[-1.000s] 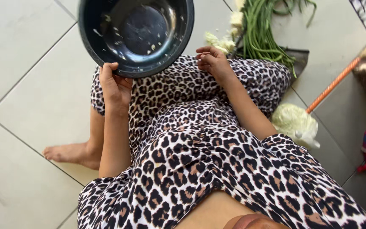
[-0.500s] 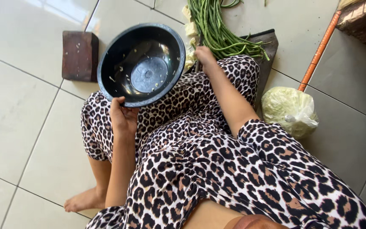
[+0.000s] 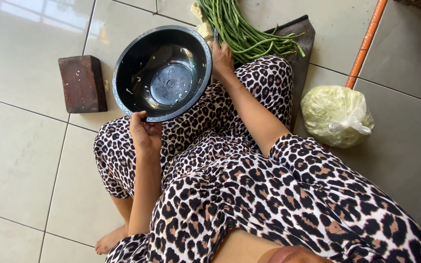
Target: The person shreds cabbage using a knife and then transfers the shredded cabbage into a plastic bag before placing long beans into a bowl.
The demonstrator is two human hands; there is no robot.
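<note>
head view: the left hand (image 3: 144, 132) grips the near rim of a black plastic basin (image 3: 162, 73), thumb over the edge and fingers under it — a hold that keeps the basin tipped over the left knee, its inside facing up. the basin holds nothing but small pale scraps stuck to its bottom and wall. the right hand (image 3: 221, 61) reaches past the right knee, just beside the basin's far rim, and rests at the cut ends of a bundle of long green beans (image 3: 242, 31); a thin dark blade or handle seems to show above the fingers, but whether the hand is closed on it i cannot tell. the beans lie on a dark mat (image 3: 302, 46) on the tiled floor (image 3: 20, 160), likely to keep them off the tiles. pale vegetable chunks (image 3: 201, 24) sit by the beans. a brown wooden block (image 3: 83, 84) stands left of the basin, apart from it. a bagged cabbage (image 3: 336, 116) lies to the right, touching an orange pole (image 3: 365, 46).
</note>
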